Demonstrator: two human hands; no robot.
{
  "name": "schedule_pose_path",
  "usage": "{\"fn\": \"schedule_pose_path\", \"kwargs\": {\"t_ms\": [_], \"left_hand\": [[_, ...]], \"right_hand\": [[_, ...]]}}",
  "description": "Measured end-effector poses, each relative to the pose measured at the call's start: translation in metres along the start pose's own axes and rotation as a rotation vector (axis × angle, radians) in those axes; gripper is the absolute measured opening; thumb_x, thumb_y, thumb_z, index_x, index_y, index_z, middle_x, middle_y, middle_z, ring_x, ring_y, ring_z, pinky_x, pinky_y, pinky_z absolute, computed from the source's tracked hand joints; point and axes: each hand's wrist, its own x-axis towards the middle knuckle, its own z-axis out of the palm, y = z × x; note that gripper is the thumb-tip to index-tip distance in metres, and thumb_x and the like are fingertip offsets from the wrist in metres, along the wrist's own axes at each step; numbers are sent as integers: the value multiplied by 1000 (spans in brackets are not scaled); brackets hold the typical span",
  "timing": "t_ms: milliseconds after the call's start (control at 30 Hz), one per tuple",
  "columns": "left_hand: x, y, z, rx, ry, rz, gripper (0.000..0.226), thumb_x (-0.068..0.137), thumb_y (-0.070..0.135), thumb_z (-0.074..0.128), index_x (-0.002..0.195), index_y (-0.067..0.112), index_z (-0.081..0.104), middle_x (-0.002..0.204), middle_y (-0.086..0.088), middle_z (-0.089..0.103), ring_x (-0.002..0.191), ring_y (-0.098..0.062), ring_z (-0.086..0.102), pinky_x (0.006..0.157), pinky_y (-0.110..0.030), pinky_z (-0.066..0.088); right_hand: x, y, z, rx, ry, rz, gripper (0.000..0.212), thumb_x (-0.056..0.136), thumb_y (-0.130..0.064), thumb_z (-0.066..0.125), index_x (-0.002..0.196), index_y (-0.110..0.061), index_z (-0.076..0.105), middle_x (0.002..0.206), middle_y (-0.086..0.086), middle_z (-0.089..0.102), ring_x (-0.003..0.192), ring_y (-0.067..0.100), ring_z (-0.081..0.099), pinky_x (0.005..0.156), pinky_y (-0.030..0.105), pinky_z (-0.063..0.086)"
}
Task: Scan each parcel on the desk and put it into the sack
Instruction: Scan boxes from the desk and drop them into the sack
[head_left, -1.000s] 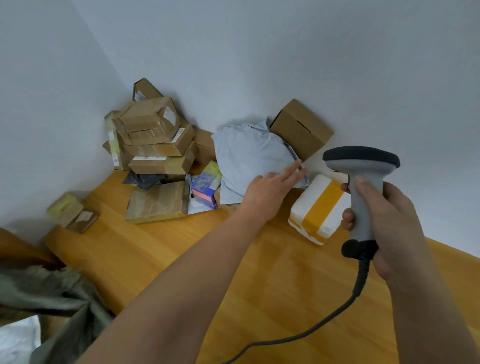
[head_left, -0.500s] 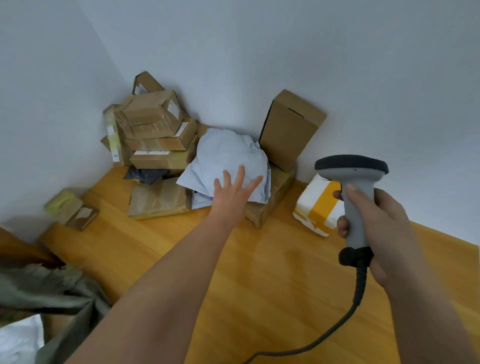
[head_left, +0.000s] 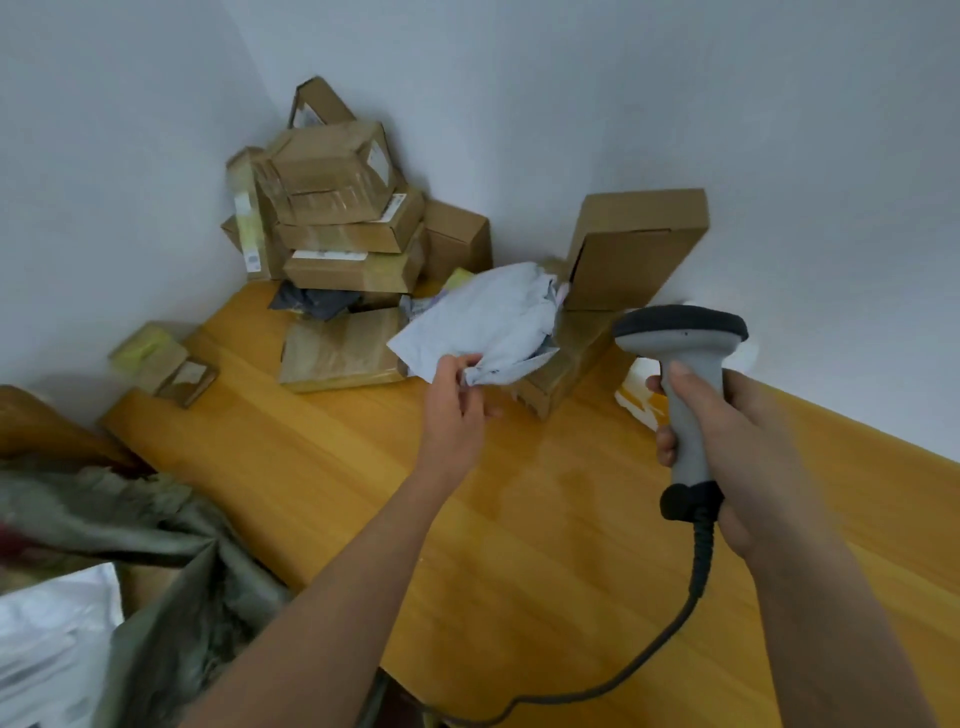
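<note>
since the earlier frames the left hand (head_left: 453, 410) has gone from lying flat, fingers spread, on the pale blue mailer bag (head_left: 483, 322) to pinching its crumpled near edge between thumb and curled fingers; the bag is lifted off the wooden desk (head_left: 519, 519), just beyond the fingertips. behind it stands an upright cardboard box (head_left: 631, 249); left of the fingers, a stack of cardboard parcels (head_left: 337, 208). the right hand (head_left: 727, 441) wraps the scanner (head_left: 685, 364) handle, fingers curled round it. the grey-green sack (head_left: 156, 545) lies at lower left.

boxes (head_left: 337, 218) stacked on desk (head_left: 519, 519), sack (head_left: 171, 540) left
</note>
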Motion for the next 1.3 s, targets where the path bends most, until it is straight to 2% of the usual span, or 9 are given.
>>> {"fn": "schedule_pose_path", "kwargs": {"t_ms": [200,433,600,667,833,933,1067,1200,1300], "left_hand": [[-51,17,-51,-425,482,-278,13,105,12,34,94,12,41,60,-9,67,57,-26,68,61,-34,60],[-82,-35,-98,-676,713,-815,21,103,4,30,110,2,49,83,-14,61,40,-10,62,41,-21,52],[-103,-78,-114,-589,632,-1111,26,96,-2,47,121,-3,55,94,-18,65,66,-24,63,43,-25,53],[-110,-85,-112,-335,639,-1150,42,90,0,55,130,-4,42,121,-20,56,92,-31,61,62,-34,56],[-138,-104,-101,562,264,-630,58,94,34,55,146,29,29,149,-8,17,128,-36,29,105,-51,34],[-142,-128,-92,524,-65,-501,65,93,55,52,151,39,27,161,-3,7,145,-32,15,114,-47,23],[-146,-158,-88,549,-326,-359,76,88,53,62,151,43,22,164,0,-3,151,-21,7,116,-44,26],[-132,-154,-98,776,-479,-269,65,92,58,52,150,42,26,164,5,-7,150,-20,14,114,-52,26],[-119,-137,-106,1014,-389,-269,58,99,53,39,152,38,20,163,-2,-11,150,-30,3,118,-53,13]], "right_hand": [[-15,-6,34,-22,-101,-30,20,98,-33,58,111,-18,58,103,11,59,55,12,53,57,33,46],[-35,0,65,-85,-191,-23,23,97,-34,60,109,-15,59,83,4,60,57,16,52,56,33,43],[-43,12,74,-160,-233,2,25,96,-36,60,110,-15,59,78,4,59,59,17,54,60,36,45],[-46,18,76,-194,-243,17,24,96,-39,60,108,-18,60,76,3,63,60,18,55,61,37,46],[-55,31,78,-293,-246,22,18,96,-39,58,105,-23,57,92,12,68,61,17,57,60,34,49],[-60,38,76,-314,-251,28,18,95,-40,59,106,-26,57,95,14,68,61,18,57,65,38,50],[-67,42,71,-332,-235,27,20,95,-40,60,109,-25,59,89,15,68,62,20,56,66,40,49],[-72,42,69,-355,-219,11,22,96,-39,59,107,-20,60,75,12,65,59,19,56,62,38,49],[-76,42,69,-360,-229,6,23,95,-40,59,107,-20,60,83,16,66,62,21,55,64,41,49]]}}
